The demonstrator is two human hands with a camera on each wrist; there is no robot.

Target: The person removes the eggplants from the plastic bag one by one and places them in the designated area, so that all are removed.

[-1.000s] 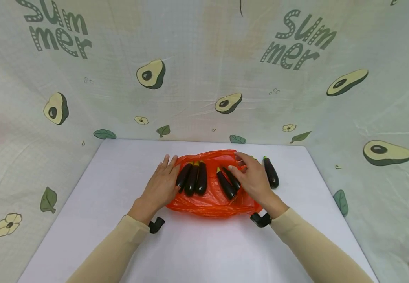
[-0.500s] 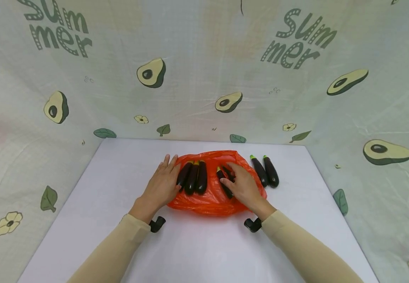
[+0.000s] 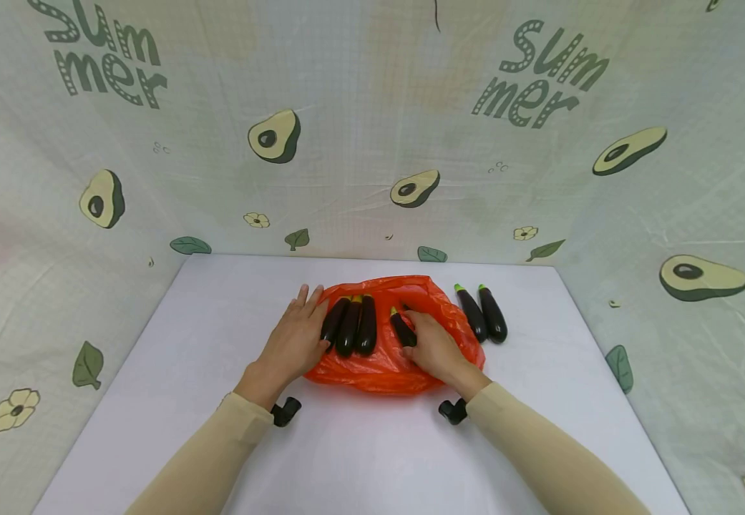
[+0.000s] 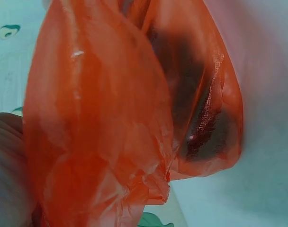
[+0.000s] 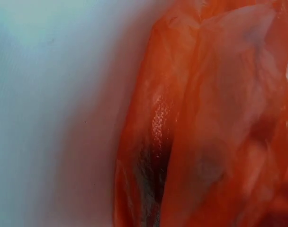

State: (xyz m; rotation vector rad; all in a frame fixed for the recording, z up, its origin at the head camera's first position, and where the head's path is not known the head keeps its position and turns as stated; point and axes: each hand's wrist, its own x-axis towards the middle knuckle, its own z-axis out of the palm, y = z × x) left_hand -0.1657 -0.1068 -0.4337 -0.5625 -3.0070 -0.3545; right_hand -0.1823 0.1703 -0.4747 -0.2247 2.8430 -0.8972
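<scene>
A red plastic bag point(image 3: 372, 380) lies spread open on the white table. Three dark eggplants point(image 3: 349, 330) rest side by side in its left half. My left hand point(image 3: 291, 340) lies along the bag's left edge, fingers extended, thumb at the leftmost eggplant. In the bag's right half, my right hand point(image 3: 436, 350) grips an eggplant point(image 3: 401, 327) between thumb and fingers; a second one there is mostly hidden under the fingers. Bag film point(image 4: 99, 109) fills much of the left wrist view, with dark eggplant showing through. Bag film point(image 5: 220, 104) also covers the right wrist view.
Two more eggplants point(image 3: 493, 315) with green stem ends lie together on the table point(image 3: 372, 450), right of the bag. A patterned cloth point(image 3: 346, 93) with avocados hangs behind and at both sides.
My right hand has moved left from the bag's right edge onto the eggplants inside it, and the gripped one has shifted slightly left. My left hand has stayed in place.
</scene>
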